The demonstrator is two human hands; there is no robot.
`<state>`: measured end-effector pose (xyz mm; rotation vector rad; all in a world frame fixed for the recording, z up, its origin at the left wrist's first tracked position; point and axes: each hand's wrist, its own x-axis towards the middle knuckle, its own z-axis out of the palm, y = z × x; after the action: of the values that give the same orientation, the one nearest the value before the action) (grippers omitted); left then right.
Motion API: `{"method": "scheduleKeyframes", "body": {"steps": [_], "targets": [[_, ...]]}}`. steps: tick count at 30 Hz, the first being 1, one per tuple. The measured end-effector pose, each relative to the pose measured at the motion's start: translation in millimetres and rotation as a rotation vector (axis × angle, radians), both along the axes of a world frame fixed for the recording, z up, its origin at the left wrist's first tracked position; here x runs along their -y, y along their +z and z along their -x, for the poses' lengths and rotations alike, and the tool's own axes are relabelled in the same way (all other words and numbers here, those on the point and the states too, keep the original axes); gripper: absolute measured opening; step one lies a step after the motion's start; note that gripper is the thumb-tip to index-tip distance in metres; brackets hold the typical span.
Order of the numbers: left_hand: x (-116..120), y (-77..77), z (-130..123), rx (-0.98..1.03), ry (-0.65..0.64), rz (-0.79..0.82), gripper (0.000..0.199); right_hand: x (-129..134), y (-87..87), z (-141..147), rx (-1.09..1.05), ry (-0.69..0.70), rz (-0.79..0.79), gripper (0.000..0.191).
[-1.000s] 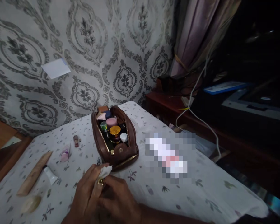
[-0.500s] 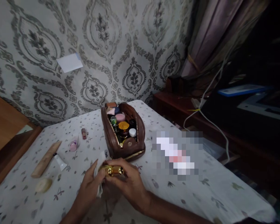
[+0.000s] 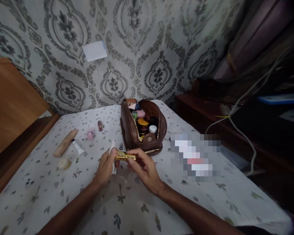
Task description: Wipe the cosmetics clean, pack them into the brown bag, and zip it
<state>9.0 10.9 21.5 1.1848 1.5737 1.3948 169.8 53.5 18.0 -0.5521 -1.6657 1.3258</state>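
Note:
A small shiny gold bottle (image 3: 122, 156), perhaps a perfume bottle, is held level between my two hands in front of the bag. My left hand (image 3: 105, 168) is closed round its left end, with a white tissue (image 3: 113, 147) pressed in the same grip. The fingers of my right hand (image 3: 147, 171) pinch its right end, which looks like a cap. Just beyond stands an unzipped brown cosmetic bag (image 3: 131, 137). Inside it are an amber jar (image 3: 143, 126), a white-lidded jar (image 3: 153, 129), a pink round item (image 3: 140, 114) and a green-capped bottle (image 3: 134, 114).
On the left of the patterned white cloth (image 3: 95, 195) lie a beige tube (image 3: 65, 143), a small white tube (image 3: 77, 147), a cream round jar (image 3: 64, 164), a pink tube (image 3: 90, 133) and a small lip-gloss-like tube (image 3: 100, 125). A blurred-out item (image 3: 193, 156) lies right; a white cable (image 3: 254, 156) hangs beyond.
The view has shifted, so the scene sits farther right. The gold bottle has turned from pointing toward me to lying sideways, and my right fingers have moved onto its right end.

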Motion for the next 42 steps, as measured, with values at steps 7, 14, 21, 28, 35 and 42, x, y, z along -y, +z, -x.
{"method": "scheduleKeyframes", "body": {"steps": [7, 14, 21, 28, 35, 42], "targets": [[1, 5.2, 22, -0.252, -0.009, 0.007, 0.048, -7, -13.8, 8, 0.161, -0.001, -0.005, 0.019], [-5, 3.5, 46, -0.563, -0.062, 0.122, 0.041, -6, -23.9, 14, 0.407, -0.061, -0.225, 0.007], [11, 11.4, 34, -0.876, -0.031, -0.006, 0.035, -4, -27.0, 15, 0.636, -0.104, -0.357, 0.006], [17, -7.5, 19, -1.325, -0.188, 0.107, 0.027, -4, -24.9, 16, 0.72, -0.087, -0.332, 0.009], [12, -8.2, 46, -1.256, 0.03, 0.073, 0.035, -5, -26.0, 16, 0.688, -0.084, -0.309, 0.013], [15, -19.3, 39, -1.384, -0.094, -0.048, 0.036, -8, -21.7, 15, 0.606, -0.029, -0.188, 0.017]]}}
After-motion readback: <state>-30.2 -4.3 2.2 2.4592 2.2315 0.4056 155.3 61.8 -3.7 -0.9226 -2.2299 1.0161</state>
